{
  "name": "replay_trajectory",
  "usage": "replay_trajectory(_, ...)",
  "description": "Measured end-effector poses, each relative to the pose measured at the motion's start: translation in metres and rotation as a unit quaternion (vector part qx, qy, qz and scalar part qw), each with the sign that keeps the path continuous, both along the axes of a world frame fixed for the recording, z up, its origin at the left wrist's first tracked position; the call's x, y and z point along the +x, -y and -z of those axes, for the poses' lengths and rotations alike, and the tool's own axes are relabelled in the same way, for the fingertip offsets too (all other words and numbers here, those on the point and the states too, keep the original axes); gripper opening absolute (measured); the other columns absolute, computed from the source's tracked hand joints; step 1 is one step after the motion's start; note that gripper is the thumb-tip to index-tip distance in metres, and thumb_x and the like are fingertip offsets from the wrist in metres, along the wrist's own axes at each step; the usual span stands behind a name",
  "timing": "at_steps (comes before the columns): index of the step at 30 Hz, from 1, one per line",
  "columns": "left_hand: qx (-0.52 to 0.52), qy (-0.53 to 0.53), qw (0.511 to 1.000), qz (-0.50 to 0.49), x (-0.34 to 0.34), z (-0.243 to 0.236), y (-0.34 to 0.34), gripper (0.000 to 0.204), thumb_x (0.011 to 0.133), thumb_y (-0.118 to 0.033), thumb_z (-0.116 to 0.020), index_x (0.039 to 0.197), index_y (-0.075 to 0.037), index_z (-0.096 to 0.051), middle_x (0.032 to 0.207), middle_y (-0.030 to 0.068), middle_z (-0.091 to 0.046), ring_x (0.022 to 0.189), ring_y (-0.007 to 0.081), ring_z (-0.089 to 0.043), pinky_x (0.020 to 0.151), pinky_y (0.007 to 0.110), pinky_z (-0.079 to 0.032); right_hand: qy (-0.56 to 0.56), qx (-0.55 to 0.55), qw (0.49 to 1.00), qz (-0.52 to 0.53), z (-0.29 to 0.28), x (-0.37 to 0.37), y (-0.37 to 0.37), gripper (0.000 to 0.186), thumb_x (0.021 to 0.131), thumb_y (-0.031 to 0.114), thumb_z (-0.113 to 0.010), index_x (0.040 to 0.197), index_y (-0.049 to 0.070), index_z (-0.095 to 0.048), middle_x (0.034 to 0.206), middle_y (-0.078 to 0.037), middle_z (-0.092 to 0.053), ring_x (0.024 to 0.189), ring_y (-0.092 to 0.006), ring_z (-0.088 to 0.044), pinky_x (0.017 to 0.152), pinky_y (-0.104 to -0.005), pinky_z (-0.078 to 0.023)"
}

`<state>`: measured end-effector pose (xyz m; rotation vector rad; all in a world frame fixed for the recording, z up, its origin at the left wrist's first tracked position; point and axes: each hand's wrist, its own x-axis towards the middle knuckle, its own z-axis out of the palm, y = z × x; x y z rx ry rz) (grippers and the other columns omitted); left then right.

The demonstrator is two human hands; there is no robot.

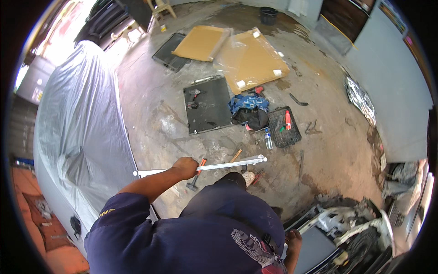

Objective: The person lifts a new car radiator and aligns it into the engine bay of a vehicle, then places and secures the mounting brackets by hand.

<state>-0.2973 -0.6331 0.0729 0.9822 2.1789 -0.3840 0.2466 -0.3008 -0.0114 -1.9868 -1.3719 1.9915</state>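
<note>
My left hand (185, 168) is closed around a long white metal bar (232, 164) with round knobs at both ends, held crosswise above the floor. Below it lie an orange-handled hammer (193, 185) and a wooden-handled tool (236, 155). My right hand (294, 239) is low at the right, partly hidden by my body, its fingers curled beside the stripped vehicle body (360, 219); what they hold is unclear.
A covered vehicle (77, 123) stands left. Ahead lie a dark panel (205, 118) with a drill (195, 98), a blue bag (248, 107), an open case (280, 137), a water bottle (268, 139) and cardboard sheets (251, 55). A black bucket (268, 17) stands farther back.
</note>
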Motion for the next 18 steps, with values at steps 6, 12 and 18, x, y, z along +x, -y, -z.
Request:
replay_trajectory(6,-0.015,-0.009,0.98,-0.2,0.03,-0.006,0.016,0.025,0.093,-0.035,-0.068,0.101,-0.014,-0.078,0.097,0.0135,-0.076,0.094,0.0354,-0.072,0.084,0.047,-0.058,0.028,-0.012,0.976,-0.214,0.031,-0.068,-0.131,0.02,0.099,0.015,-0.06,0.114,0.003,-0.064,0.085,-0.008,-0.069,0.071,-0.0173,-0.066,0.062,-0.0303,-0.054)
replay_trajectory(12,0.009,-0.045,0.927,-0.373,0.097,-0.016,0.013,0.032,0.088,-0.038,-0.074,0.11,-0.016,-0.078,0.099,0.0157,-0.076,0.095,0.0369,-0.072,0.086,0.048,-0.057,0.046,0.077,0.892,-0.443,0.102,-0.137,-0.299,0.017,0.097,0.011,-0.057,0.111,0.004,-0.065,0.083,-0.008,-0.069,0.069,-0.0175,-0.066,0.059,-0.0308,-0.052)
replay_trajectory(18,-0.012,-0.038,0.851,-0.524,0.177,-0.035,0.029,0.04,0.084,-0.041,-0.078,0.105,-0.007,-0.079,0.099,0.0221,-0.075,0.094,0.0401,-0.071,0.086,0.048,-0.056,0.024,0.116,0.91,-0.398,0.068,-0.286,-0.38,0.018,0.099,0.012,-0.055,0.111,0.004,-0.066,0.086,-0.008,-0.069,0.07,-0.0169,-0.065,0.058,-0.0303,-0.05)
